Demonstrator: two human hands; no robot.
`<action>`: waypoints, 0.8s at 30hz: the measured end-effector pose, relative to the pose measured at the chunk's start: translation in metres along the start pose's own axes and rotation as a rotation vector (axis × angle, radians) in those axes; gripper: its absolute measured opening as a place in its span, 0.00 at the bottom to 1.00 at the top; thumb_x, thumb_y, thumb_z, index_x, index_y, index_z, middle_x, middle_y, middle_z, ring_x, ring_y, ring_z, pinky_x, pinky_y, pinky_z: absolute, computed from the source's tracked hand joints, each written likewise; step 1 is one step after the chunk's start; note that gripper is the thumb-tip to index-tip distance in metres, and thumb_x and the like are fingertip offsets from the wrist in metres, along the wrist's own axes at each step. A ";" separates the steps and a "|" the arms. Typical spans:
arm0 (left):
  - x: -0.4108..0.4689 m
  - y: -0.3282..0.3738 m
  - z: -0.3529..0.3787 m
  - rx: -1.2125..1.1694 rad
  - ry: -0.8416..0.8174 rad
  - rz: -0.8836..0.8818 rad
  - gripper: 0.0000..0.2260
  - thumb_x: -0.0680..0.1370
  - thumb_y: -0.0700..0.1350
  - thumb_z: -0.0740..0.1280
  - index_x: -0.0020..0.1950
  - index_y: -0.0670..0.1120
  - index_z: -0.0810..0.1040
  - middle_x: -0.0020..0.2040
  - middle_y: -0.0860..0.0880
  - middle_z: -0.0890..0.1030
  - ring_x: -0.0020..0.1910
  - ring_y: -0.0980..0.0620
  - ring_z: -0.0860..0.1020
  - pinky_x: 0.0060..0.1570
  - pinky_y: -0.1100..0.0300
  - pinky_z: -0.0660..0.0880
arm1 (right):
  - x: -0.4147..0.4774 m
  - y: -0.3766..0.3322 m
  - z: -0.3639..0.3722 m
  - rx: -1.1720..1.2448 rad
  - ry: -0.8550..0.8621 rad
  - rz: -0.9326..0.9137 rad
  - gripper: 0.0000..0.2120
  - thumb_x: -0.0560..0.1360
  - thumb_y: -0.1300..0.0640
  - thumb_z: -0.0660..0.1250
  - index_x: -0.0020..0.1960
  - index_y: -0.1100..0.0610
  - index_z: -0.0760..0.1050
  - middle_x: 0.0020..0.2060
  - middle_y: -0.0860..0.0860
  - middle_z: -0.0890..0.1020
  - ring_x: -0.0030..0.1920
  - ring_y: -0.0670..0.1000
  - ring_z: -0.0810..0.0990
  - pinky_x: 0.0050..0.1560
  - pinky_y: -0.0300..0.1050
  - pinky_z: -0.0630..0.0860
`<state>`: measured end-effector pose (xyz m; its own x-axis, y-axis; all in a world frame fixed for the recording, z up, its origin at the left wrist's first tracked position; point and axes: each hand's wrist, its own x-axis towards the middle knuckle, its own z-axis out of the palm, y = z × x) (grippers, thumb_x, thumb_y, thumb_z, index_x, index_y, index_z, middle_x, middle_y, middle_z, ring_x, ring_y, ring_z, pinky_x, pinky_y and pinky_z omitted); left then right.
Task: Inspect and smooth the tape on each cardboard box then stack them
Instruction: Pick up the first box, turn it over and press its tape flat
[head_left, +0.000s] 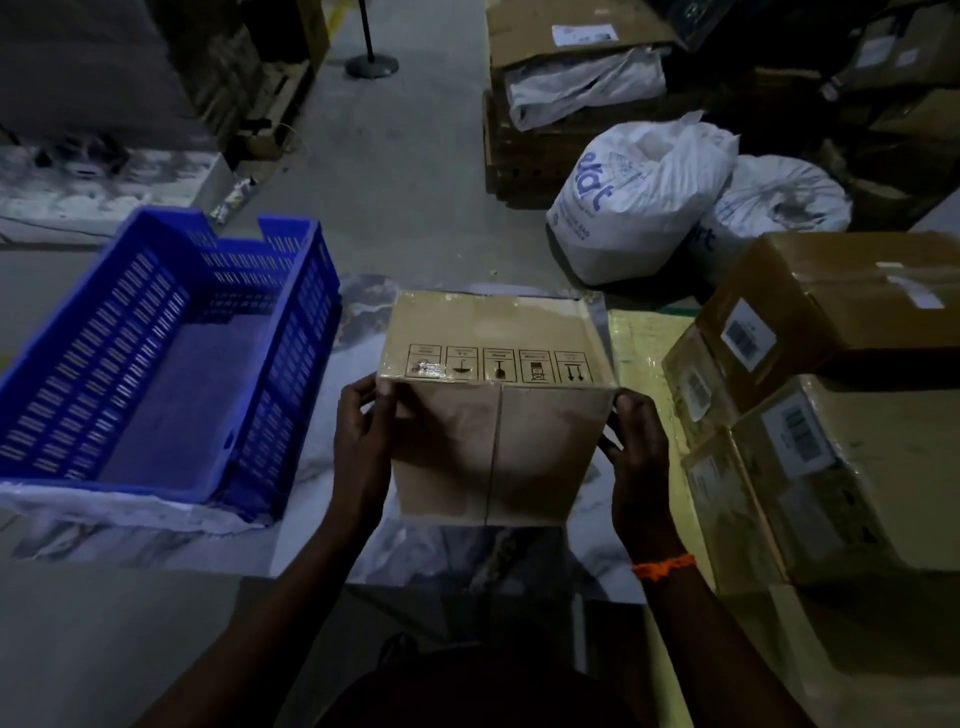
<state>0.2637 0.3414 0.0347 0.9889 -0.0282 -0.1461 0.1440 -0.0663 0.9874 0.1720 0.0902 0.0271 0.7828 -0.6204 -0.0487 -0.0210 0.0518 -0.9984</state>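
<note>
The marbled counter (441, 551) carries a blue crate (291, 332) at 9 o'clock and stacked boxes (831, 467) at 3 o'clock. Between them, at centre, is the cardboard box (493, 431), its seam facing the person. Both forearms reach up from 6 o'clock. The left hand (361, 436) and right hand (636, 457) clasp its sides, fingers (363, 400) curled round the upper corners. An orange band (664, 565) circles the right wrist.
</note>
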 end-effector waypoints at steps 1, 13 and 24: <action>-0.006 -0.003 -0.001 -0.007 -0.001 0.002 0.27 0.75 0.73 0.60 0.64 0.56 0.74 0.65 0.54 0.78 0.66 0.53 0.76 0.69 0.37 0.71 | -0.007 0.003 -0.001 -0.005 0.016 0.003 0.09 0.87 0.55 0.58 0.58 0.53 0.77 0.56 0.51 0.83 0.60 0.48 0.82 0.55 0.43 0.80; -0.034 -0.006 -0.021 0.074 0.014 0.156 0.17 0.80 0.55 0.64 0.66 0.50 0.73 0.63 0.56 0.78 0.62 0.59 0.78 0.64 0.49 0.77 | -0.040 -0.006 -0.007 -0.237 0.072 -0.127 0.12 0.80 0.52 0.66 0.62 0.50 0.76 0.56 0.43 0.82 0.60 0.48 0.81 0.59 0.49 0.81; -0.004 0.052 0.006 1.136 -0.421 0.711 0.28 0.81 0.59 0.52 0.75 0.46 0.71 0.76 0.45 0.71 0.76 0.45 0.68 0.76 0.36 0.57 | -0.014 -0.040 0.053 -1.176 -0.323 -0.498 0.35 0.82 0.37 0.50 0.78 0.61 0.68 0.78 0.61 0.67 0.78 0.61 0.65 0.75 0.59 0.66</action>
<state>0.2672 0.3319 0.0865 0.7217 -0.6757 0.1499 -0.6846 -0.6650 0.2985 0.1944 0.1382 0.0688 0.9728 -0.1532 0.1738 -0.0859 -0.9352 -0.3435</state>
